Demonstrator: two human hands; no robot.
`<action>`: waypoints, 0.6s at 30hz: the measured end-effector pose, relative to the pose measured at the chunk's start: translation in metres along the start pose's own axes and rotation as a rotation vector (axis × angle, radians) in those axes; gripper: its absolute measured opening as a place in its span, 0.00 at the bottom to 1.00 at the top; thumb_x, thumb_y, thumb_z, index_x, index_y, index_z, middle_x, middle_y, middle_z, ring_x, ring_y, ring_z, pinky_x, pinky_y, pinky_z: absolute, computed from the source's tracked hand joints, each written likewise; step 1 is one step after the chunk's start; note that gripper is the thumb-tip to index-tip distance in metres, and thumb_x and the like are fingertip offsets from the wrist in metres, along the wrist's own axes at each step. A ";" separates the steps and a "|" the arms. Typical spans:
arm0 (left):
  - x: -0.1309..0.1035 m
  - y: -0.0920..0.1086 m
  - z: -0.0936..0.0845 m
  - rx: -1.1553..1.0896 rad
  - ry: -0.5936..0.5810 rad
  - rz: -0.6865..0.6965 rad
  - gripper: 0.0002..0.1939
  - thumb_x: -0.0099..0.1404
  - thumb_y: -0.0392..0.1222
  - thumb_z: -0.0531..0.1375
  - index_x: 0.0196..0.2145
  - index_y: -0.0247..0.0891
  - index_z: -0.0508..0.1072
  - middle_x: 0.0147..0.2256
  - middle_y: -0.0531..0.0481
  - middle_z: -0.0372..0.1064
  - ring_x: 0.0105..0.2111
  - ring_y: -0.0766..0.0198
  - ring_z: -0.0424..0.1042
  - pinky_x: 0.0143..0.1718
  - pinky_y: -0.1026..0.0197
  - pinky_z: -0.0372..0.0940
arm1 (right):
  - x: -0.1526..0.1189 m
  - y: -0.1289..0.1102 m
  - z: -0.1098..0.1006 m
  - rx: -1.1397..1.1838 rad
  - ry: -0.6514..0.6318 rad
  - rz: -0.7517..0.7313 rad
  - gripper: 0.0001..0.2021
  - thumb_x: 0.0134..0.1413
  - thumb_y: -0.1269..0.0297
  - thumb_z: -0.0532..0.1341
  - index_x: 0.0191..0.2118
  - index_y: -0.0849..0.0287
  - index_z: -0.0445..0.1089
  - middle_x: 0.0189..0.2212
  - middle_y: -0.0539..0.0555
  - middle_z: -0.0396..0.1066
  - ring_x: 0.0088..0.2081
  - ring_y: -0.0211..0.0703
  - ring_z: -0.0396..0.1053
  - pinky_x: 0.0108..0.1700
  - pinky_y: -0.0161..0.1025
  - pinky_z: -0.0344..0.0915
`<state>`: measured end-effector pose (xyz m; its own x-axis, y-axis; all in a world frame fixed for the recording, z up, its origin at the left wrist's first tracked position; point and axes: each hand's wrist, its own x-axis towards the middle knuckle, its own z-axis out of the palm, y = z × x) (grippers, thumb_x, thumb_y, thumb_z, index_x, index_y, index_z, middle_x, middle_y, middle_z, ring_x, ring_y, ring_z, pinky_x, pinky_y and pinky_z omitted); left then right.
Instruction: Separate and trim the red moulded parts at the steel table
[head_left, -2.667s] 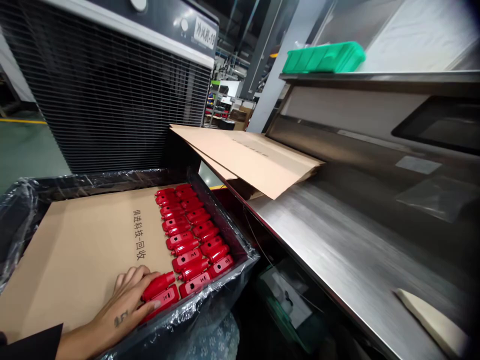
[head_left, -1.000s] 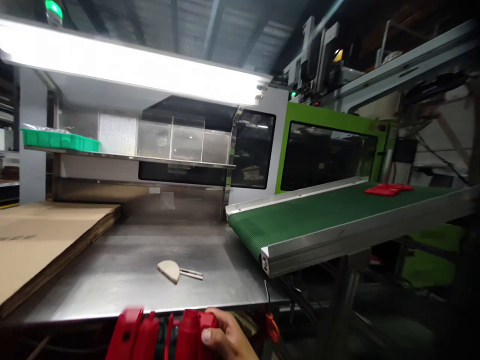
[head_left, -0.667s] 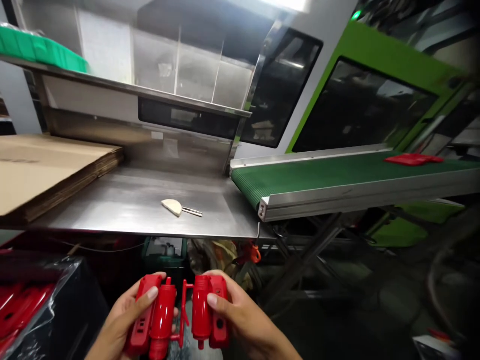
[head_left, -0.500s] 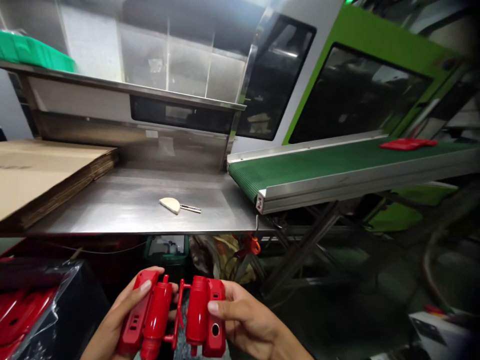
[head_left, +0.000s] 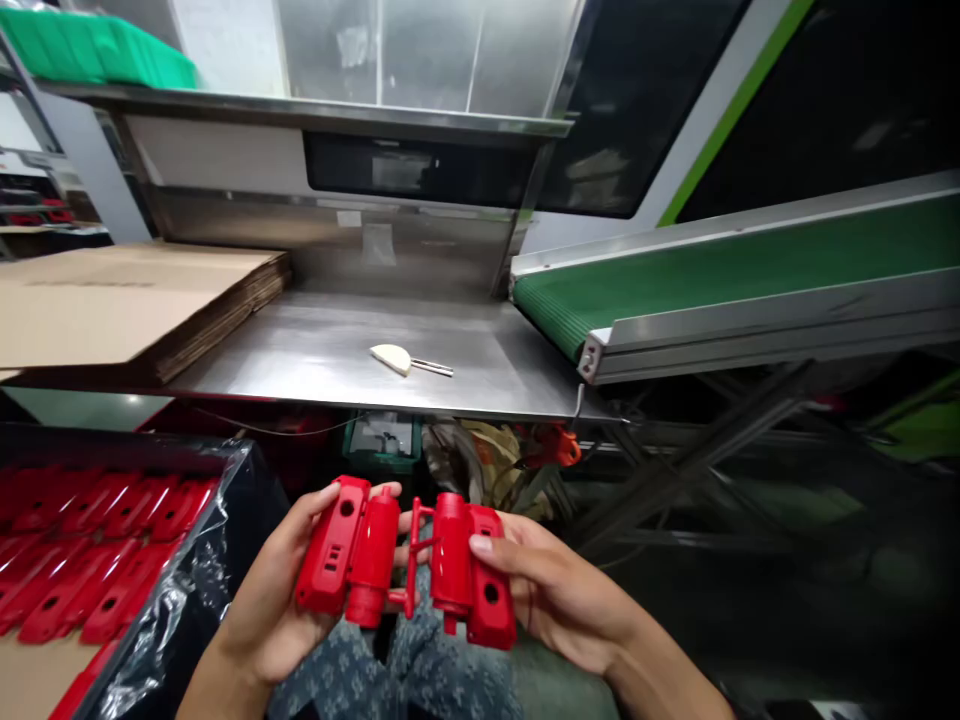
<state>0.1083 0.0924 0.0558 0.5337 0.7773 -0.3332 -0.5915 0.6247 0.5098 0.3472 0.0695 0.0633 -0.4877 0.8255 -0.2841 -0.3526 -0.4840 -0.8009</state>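
Glossy red parts (head_left: 373, 555), rounded, slotted, round-holed

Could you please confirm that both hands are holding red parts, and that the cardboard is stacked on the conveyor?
Not quite: the head view shows the cardboard stacked on the table, not on the conveyor. The left hand and right hand do both hold red parts.

Glare whitens the steel tabletop (head_left: 322, 365), while the lower right lies in deep shadow, perhaps blurred.
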 end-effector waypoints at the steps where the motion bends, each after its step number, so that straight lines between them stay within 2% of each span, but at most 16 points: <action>1: -0.002 0.001 0.001 -0.025 -0.031 -0.009 0.26 0.69 0.49 0.53 0.59 0.32 0.64 0.51 0.32 0.71 0.52 0.38 0.68 0.50 0.35 0.64 | 0.001 -0.001 -0.001 0.001 0.023 0.009 0.19 0.59 0.66 0.59 0.55 0.64 0.65 0.42 0.61 0.74 0.41 0.43 0.75 0.45 0.40 0.70; 4: -0.007 0.003 0.007 -0.088 -0.125 -0.040 0.26 0.70 0.51 0.49 0.59 0.32 0.64 0.53 0.33 0.69 0.55 0.39 0.65 0.53 0.34 0.61 | 0.005 -0.003 -0.005 0.021 0.087 0.012 0.18 0.58 0.66 0.60 0.53 0.66 0.67 0.38 0.61 0.76 0.36 0.43 0.76 0.37 0.37 0.73; 6: -0.010 0.003 0.011 -0.106 -0.177 -0.053 0.28 0.71 0.53 0.47 0.59 0.29 0.63 0.54 0.31 0.68 0.57 0.38 0.63 0.54 0.33 0.58 | 0.010 -0.002 -0.010 0.043 0.111 0.006 0.18 0.57 0.67 0.61 0.52 0.66 0.67 0.37 0.61 0.77 0.32 0.40 0.76 0.35 0.35 0.73; 10: -0.011 0.000 0.019 -0.133 -0.202 -0.044 0.30 0.71 0.54 0.45 0.58 0.25 0.63 0.55 0.29 0.66 0.56 0.36 0.63 0.55 0.29 0.55 | 0.023 0.003 -0.022 0.110 0.172 0.016 0.14 0.55 0.69 0.62 0.48 0.66 0.70 0.30 0.56 0.77 0.26 0.35 0.73 0.29 0.31 0.73; 12: -0.010 -0.001 0.023 -0.166 -0.211 -0.034 0.28 0.71 0.53 0.45 0.54 0.25 0.66 0.53 0.30 0.68 0.53 0.40 0.67 0.54 0.27 0.55 | 0.029 0.006 -0.027 0.154 0.214 0.035 0.11 0.54 0.69 0.62 0.43 0.68 0.72 0.27 0.55 0.76 0.23 0.35 0.72 0.27 0.30 0.73; 15: -0.005 -0.001 0.026 -0.234 -0.254 -0.011 0.24 0.72 0.51 0.44 0.43 0.28 0.72 0.44 0.35 0.74 0.44 0.50 0.74 0.56 0.27 0.53 | 0.034 0.008 -0.030 0.221 0.265 0.066 0.10 0.52 0.68 0.64 0.40 0.69 0.72 0.28 0.56 0.77 0.23 0.36 0.73 0.26 0.31 0.74; 17: -0.001 0.000 0.026 -0.266 -0.247 -0.006 0.23 0.73 0.49 0.45 0.41 0.28 0.72 0.41 0.37 0.75 0.44 0.51 0.74 0.57 0.28 0.53 | 0.034 0.008 -0.029 0.256 0.281 0.082 0.10 0.53 0.68 0.63 0.40 0.68 0.72 0.28 0.56 0.78 0.24 0.36 0.74 0.27 0.31 0.74; 18: 0.001 0.001 0.026 -0.275 -0.231 -0.011 0.23 0.73 0.48 0.45 0.41 0.27 0.72 0.42 0.36 0.75 0.47 0.48 0.73 0.58 0.30 0.54 | 0.033 0.007 -0.027 0.271 0.281 0.090 0.10 0.54 0.67 0.63 0.41 0.69 0.72 0.28 0.57 0.78 0.24 0.37 0.75 0.28 0.31 0.75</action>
<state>0.1235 0.0915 0.0763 0.6445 0.7529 -0.1336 -0.7091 0.6539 0.2638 0.3504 0.1012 0.0341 -0.3023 0.8052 -0.5102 -0.5343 -0.5863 -0.6089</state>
